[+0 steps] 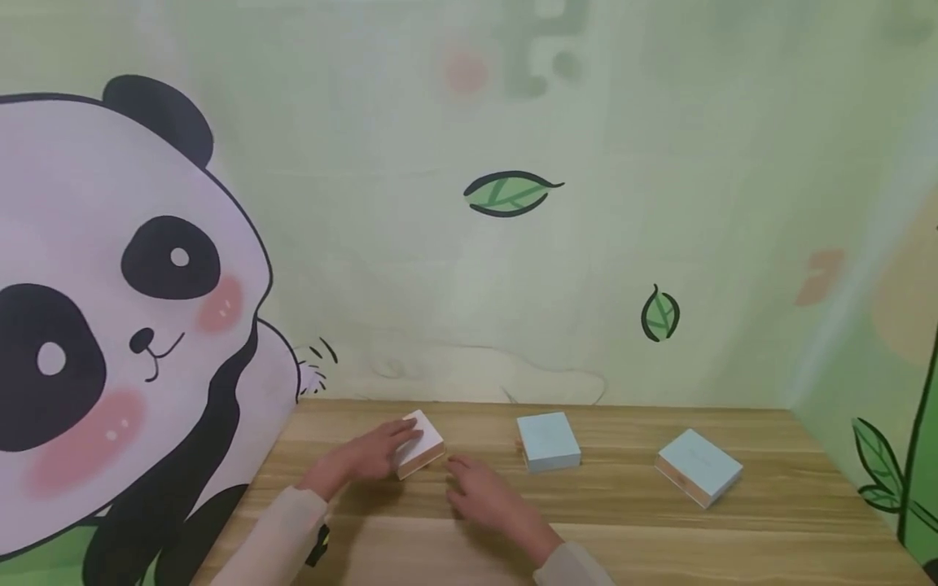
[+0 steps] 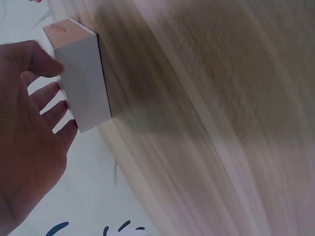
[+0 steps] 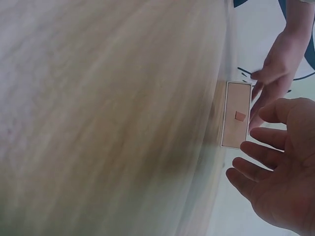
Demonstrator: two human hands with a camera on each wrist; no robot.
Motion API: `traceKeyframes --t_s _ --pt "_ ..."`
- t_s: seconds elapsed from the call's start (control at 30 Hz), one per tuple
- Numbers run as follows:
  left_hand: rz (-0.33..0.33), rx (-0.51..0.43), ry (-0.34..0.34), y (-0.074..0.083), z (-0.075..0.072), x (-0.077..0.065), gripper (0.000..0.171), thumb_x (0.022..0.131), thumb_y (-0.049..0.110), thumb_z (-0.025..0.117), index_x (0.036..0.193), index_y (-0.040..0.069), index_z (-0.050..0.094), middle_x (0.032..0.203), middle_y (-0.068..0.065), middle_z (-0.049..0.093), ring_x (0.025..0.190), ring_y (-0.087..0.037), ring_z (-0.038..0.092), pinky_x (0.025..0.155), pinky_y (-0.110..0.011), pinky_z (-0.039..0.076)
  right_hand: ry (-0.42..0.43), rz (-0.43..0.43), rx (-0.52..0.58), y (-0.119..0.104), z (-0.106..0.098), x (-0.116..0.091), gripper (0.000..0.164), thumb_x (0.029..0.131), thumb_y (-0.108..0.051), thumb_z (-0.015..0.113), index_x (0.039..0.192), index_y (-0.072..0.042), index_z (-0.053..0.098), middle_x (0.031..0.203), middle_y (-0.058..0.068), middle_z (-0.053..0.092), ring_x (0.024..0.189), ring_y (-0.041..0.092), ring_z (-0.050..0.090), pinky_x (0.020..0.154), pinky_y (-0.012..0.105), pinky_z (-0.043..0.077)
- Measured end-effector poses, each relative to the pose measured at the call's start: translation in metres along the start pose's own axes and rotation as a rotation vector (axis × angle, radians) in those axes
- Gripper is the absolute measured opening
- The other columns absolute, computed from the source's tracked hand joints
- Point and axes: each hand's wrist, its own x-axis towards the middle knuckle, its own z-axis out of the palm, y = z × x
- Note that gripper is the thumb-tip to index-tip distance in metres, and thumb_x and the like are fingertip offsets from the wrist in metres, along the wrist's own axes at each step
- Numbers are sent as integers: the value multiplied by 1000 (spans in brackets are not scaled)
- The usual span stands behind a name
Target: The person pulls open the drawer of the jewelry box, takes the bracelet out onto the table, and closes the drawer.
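Note:
A small box (image 1: 422, 454) with a white top and orange side lies at the left of the wooden table. My left hand (image 1: 377, 449) rests its fingers across the top, thumb at the near edge. In the left wrist view those fingertips meet the white box (image 2: 83, 78) along one edge. My right hand (image 1: 484, 495) is just right of the box, fingers loosely extended and nothing held. From the right wrist, the box's orange face (image 3: 237, 108) shows a small darker tab, with the right hand's fingers (image 3: 266, 153) spread close by.
A pale blue box (image 1: 548, 441) sits at the table's middle. Farther right, another pale blue box (image 1: 699, 466) with an orange side is turned at an angle. Behind the wooden table (image 1: 623, 537) stands a wall (image 1: 410, 268) printed with a panda and leaves.

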Motion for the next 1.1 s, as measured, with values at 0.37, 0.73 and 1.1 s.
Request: traceKeyframes --t_s 0.37,0.73,1.1 --pt "26 94 59 -6 6 -6 66 91 13 72 152 7 47 159 -19 39 140 -46 41 113 -59 39 12 -11 14 6 4 10 46 93 -15 62 136 2 59 136 17 62 126 33 59 108 44 47" --pt "-10 187 234 15 16 -1 62 88 37 80 138 6 62 137 -23 58 122 -41 54 103 -53 48 195 35 97 10 6 45 26 91 0 63 115 8 69 101 19 71 88 26 67 78 38 58" --pt "4 100 194 21 23 -3 62 97 29 71 145 -4 50 155 -22 43 143 -42 40 116 -52 37 233 210 267 11 11 55 22 92 -4 64 109 7 71 95 15 74 79 20 65 71 34 58"
